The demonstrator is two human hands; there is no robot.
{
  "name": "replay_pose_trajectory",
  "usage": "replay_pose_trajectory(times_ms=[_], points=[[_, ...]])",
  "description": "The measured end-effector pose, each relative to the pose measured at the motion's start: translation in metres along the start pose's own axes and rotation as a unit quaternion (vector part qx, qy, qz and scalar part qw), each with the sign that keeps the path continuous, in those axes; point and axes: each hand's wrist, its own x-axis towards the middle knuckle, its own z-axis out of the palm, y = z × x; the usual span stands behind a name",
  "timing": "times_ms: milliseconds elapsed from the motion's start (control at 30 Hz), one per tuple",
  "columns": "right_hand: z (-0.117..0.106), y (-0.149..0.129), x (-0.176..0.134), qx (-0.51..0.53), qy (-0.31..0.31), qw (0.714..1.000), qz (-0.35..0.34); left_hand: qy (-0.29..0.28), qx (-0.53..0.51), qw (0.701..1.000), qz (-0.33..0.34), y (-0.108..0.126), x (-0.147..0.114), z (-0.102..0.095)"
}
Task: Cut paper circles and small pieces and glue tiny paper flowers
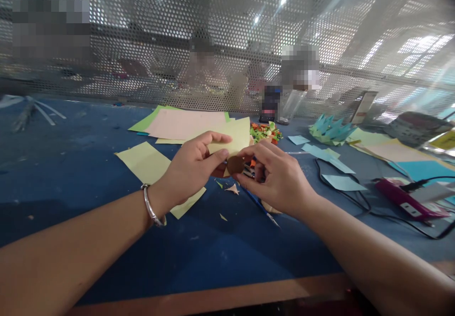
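Note:
My left hand (194,169), with a silver bracelet at the wrist, pinches a pale yellow sheet of paper (236,133) between thumb and fingers above the table. Closed around the right edge of a small brown disc (235,165) is my right hand (277,174); the disc rests against the paper's lower part. What the disc is made of is unclear. Below the hands lie paper scraps (232,189) and a thin blue pen-like tool (261,207) with a pointed tip. Another yellow sheet (144,159) lies partly under my left hand.
Behind the hands are stacked pink and green sheets (188,121) and colourful paper bits (272,133). A phone (270,103) leans at the mesh screen (142,69). To the right are a blue-green folded-paper piece (330,130), blue slips (343,182) and a purple power strip (401,197) with black cable.

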Motion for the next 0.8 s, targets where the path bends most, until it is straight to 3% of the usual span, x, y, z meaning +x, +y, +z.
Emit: replay_pose_trajectory(times_ms=[300,600,700,800], points=[[-0.0004,-0.0024,-0.0008,0.0,0.001,1.0,-0.011,-0.008,0.034,0.999,0.027,-0.0021,0.0007,-0.0027],[-0.0002,-0.0015,-0.001,0.007,-0.002,1.0,-0.014,-0.018,0.05,0.999,0.009,-0.002,-0.0005,-0.0055],[-0.0004,0.0006,-0.0004,0.044,0.012,0.999,0.0,-0.019,0.021,0.999,0.021,-0.0011,0.0003,-0.0061],[-0.0014,0.0044,0.0019,0.087,0.044,0.994,0.058,0.004,0.003,0.999,0.054,0.0,0.0013,-0.0065]])
